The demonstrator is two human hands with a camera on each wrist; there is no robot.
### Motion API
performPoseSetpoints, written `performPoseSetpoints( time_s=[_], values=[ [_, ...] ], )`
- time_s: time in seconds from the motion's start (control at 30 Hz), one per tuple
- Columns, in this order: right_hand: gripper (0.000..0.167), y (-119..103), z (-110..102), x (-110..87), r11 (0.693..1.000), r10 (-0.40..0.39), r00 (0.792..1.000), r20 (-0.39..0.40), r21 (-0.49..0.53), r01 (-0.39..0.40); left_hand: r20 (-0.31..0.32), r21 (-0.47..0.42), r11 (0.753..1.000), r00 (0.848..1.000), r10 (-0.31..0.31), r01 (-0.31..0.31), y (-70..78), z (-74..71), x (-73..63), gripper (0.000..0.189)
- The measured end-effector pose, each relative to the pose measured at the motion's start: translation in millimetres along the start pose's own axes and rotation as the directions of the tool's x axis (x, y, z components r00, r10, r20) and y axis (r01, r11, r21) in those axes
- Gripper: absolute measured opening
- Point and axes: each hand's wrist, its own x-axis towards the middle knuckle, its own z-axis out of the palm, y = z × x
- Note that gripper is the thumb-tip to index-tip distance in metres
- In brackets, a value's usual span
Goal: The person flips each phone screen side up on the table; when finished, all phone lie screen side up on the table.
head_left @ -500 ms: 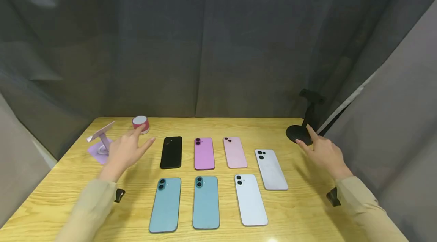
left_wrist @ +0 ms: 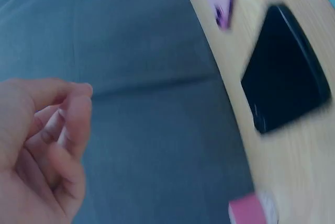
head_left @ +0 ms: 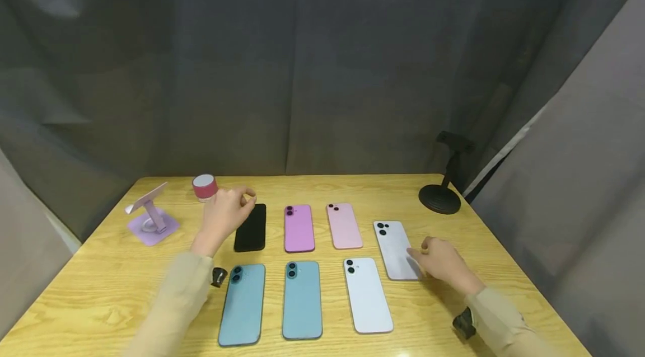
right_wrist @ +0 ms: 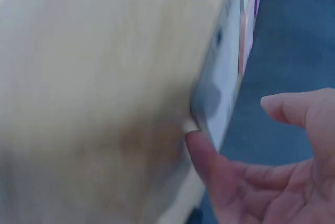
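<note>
Over the far end of a black phone [head_left: 252,232], my left hand [head_left: 224,212] has its fingers curled in towards the thumb, with nothing between them. In the left wrist view that hand [left_wrist: 44,145] shows bent fingers, apart from the black phone [left_wrist: 288,72]. My right hand [head_left: 443,263] is at the right long edge of a pale silver phone [head_left: 395,248] with three lenses. Its forefinger tip overlaps that phone's edge. In the right wrist view a fingertip [right_wrist: 196,143] is right at the phone's corner, while the thumb [right_wrist: 288,108] stands apart.
Nearby lie a purple phone [head_left: 299,228], a pink phone [head_left: 345,226], two blue phones [head_left: 242,305] and a white phone [head_left: 368,296]. A lilac phone stand [head_left: 153,222] and a pink-and-white round box [head_left: 205,188] are at left. A black stand [head_left: 440,199] occupies the far right corner.
My left hand has moved right, from the round box to the black phone, and its fingers have curled in. My right hand has left the black stand and come nearer, to the silver phone.
</note>
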Motion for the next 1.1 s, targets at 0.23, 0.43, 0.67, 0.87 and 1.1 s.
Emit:
performPoseSetpoints(
  time_s=[0.23,0.43,0.67,0.87,1.1],
  values=[
    [0.077,-19.1,18.6,-6.4,0.991,0.093,0.993,0.07,-0.098,-0.086,0.146,-0.183,0.98,0.988,-0.046,0.073,39.5,37.9,12.2,0.016],
    [0.105,-30.6,26.8,-11.7,0.98,0.142,0.986,0.092,-0.154,-0.127,0.249,-0.298,0.948,0.968,-0.039,0.115,69.0,70.4,18.7,0.015],
    [0.118,-35.5,30.5,-9.8,0.972,0.181,0.978,0.103,-0.168,-0.162,0.305,-0.46,0.88,0.952,0.035,0.116,95.9,101.4,26.9,0.017],
    [0.111,-35.4,32.2,-5.0,0.973,0.166,0.98,0.109,-0.177,-0.146,0.323,-0.501,0.862,0.941,0.103,0.078,117.1,126.3,31.5,0.018],
    [0.104,-35.9,34.3,-5.1,0.979,0.146,0.984,0.105,-0.16,-0.128,0.395,-0.467,0.884,0.904,0.166,0.042,142.5,150.6,26.3,0.03]
  ],
)
